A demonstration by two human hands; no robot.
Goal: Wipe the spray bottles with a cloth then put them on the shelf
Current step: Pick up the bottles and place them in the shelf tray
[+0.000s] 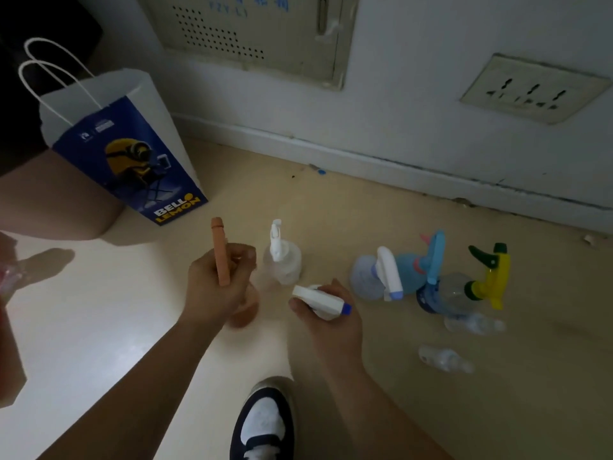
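Observation:
My left hand (215, 287) grips an orange-brown spray bottle (220, 250) by its trigger head, the blurred body hanging below my fingers. My right hand (326, 313) grips a white spray head with a blue nozzle (323, 302). On the floor between and beyond my hands stands a clear bottle with a white sprayer (282, 257). To the right stand a pale blue bottle with a white sprayer (374, 273), a blue bottle (431, 270) and a clear bottle with a yellow and green sprayer (491, 277). No cloth or shelf is in view.
A blue and white paper bag (132, 154) stands at the left by a knee. Two small clear plastic bottles (444, 358) (474, 323) lie on the floor at the right. My shoe (265, 423) is at the bottom. The wall and skirting run along the back.

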